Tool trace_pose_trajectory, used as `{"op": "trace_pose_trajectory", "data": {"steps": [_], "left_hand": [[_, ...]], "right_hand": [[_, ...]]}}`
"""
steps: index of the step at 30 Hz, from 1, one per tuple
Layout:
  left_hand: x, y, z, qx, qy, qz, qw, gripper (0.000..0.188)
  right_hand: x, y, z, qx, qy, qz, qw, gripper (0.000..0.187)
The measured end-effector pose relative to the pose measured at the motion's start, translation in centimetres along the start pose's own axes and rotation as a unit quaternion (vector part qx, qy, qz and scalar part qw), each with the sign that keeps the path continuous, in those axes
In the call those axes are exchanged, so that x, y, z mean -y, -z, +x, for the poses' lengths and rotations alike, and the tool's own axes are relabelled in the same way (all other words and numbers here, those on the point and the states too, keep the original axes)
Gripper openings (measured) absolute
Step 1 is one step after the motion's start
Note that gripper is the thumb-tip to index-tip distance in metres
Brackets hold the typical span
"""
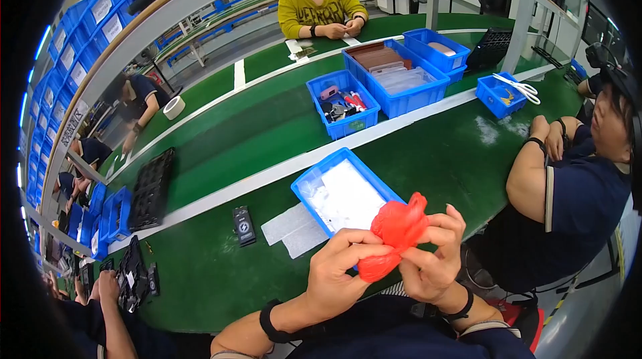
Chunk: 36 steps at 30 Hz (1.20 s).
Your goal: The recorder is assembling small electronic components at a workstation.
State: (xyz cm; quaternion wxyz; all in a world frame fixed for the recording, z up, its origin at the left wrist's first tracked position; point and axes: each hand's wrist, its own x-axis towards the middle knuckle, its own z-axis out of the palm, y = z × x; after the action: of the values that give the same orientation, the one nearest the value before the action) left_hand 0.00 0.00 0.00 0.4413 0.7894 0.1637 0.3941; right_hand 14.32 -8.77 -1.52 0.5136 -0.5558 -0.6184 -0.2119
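Between my two hands is a bunched red plastic bag (400, 222), held up in front of my body. The fingers of my left hand (344, 268) pinch its left side. My right hand (431, 255) grips the gathered middle of the bag, with some fingers raised. Just beyond the hands stands a blue bin (309, 188) with white sheets or pieces (344, 192) in it; the bag hides its near right corner. Left of the bin, translucent white sheets (294, 228) lie on the green table, and a small black flat pack (244, 225) lies beside them.
Blue bins hold small tools (342, 105), brown and clear sheets (401, 74) and white-handled scissors (518, 84). A black tray (152, 188) lies at the left. Co-workers sit close at the right (568, 178), across the table (324, 8) and at the left. A metal frame (140, 18) arches overhead.
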Motion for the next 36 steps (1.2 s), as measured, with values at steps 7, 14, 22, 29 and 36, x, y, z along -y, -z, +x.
{"op": "trace_pose_trajectory", "data": {"steps": [7, 14, 22, 29, 36], "left_hand": [[-0.1, 0.7, 0.5, 0.084, -0.050, 0.049, 0.994, 0.021], [0.0, 1.3, 0.1, 0.219, -0.001, -0.046, 0.975, 0.025], [0.4, 0.8, 0.9, 0.322, -0.070, -0.041, 0.943, 0.022], [0.1, -1.0, -0.1, 0.214, 0.126, -0.115, 0.962, 0.028], [0.1, -0.5, 0.1, 0.272, 0.025, -0.040, 0.961, 0.023]], "right_hand": [[-0.6, 0.7, 0.4, 0.022, -0.028, 0.027, 0.999, 0.022], [-1.3, 1.5, 1.1, 0.174, -0.144, 0.296, 0.928, 0.039], [-1.7, 2.1, -1.3, 0.210, -0.061, 0.287, 0.933, 0.048], [-0.9, 2.7, -2.7, 0.146, -0.120, 0.249, 0.950, 0.053], [-0.7, 2.6, -3.6, 0.112, -0.083, 0.186, 0.973, 0.050]]}}
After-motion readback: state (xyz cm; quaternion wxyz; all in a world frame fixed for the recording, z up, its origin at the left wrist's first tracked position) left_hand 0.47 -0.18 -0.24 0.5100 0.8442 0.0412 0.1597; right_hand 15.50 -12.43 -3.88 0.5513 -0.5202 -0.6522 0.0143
